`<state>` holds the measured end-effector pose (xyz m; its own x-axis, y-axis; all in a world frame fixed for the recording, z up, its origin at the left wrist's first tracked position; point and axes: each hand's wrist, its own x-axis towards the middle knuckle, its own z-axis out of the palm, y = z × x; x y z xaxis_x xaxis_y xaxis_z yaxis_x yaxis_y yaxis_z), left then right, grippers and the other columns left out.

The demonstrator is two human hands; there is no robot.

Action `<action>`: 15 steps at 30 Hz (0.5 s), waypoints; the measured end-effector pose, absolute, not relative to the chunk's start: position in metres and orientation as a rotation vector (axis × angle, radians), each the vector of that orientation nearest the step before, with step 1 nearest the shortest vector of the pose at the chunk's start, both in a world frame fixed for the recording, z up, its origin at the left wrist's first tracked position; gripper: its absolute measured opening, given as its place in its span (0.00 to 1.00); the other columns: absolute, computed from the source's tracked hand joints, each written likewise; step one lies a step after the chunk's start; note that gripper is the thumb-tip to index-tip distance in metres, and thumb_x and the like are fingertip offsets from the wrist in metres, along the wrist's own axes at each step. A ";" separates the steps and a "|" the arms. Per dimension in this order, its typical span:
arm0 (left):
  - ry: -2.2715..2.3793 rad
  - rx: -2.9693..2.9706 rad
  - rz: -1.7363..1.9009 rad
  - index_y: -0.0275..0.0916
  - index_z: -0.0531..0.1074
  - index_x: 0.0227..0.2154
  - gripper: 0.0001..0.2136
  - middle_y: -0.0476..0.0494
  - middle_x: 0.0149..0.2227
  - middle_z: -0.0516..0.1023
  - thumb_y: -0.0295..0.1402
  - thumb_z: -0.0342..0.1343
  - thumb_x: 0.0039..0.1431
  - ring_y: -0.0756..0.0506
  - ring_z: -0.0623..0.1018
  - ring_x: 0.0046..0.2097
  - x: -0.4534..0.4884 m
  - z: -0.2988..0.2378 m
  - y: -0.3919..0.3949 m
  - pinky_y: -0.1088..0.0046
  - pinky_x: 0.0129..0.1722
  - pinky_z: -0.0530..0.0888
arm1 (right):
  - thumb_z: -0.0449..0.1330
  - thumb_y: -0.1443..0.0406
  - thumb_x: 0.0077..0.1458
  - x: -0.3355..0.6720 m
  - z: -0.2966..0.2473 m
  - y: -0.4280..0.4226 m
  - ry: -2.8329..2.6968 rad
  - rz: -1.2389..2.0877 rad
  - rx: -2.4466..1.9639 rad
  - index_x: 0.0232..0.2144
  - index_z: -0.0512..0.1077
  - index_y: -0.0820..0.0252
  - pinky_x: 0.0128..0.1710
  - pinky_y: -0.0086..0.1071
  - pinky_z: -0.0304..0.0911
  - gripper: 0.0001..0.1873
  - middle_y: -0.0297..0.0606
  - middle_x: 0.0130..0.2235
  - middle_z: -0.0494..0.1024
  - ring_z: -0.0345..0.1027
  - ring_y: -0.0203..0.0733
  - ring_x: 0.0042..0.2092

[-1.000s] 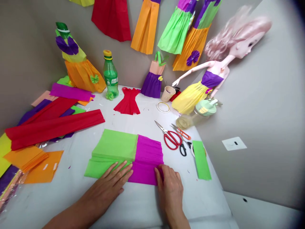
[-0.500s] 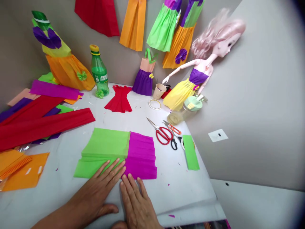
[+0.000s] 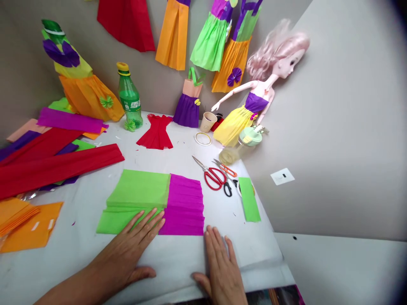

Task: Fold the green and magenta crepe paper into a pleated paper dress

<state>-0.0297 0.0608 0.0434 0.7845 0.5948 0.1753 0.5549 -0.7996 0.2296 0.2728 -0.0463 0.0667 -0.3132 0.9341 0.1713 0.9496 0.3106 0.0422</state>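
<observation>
Left hand (image 3: 132, 245) partly hides green paper (image 3: 140, 187); red garment (image 3: 126, 25) (top) cut off.

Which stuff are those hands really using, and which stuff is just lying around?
Being used:
- green paper, under the left hand
- magenta paper, next to the green; the right hand rests beside it

Probably just around, as no hand touches them:
- red scissors
- doll
- green bottle
- cup
- red dress

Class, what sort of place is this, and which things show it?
Probably a craft corner for doll clothes, judging by the red-handled scissors, the pink-haired doll and the small red dress.
</observation>
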 end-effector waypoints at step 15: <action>0.844 2.793 0.394 0.31 0.40 0.72 0.49 0.31 0.69 0.61 0.57 0.57 0.61 0.35 0.58 0.71 -0.028 0.045 0.063 0.53 0.70 0.51 | 0.66 0.51 0.57 0.173 0.066 0.023 -2.504 0.183 -1.389 0.69 0.50 0.77 0.64 0.49 0.62 0.51 0.59 0.69 0.57 0.49 0.57 0.71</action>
<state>-0.0279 0.0626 0.0448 0.8019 0.5648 0.1951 0.5122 -0.8178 0.2623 0.1730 0.0226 0.0661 -0.5030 0.8466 0.1741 0.8124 0.5319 -0.2392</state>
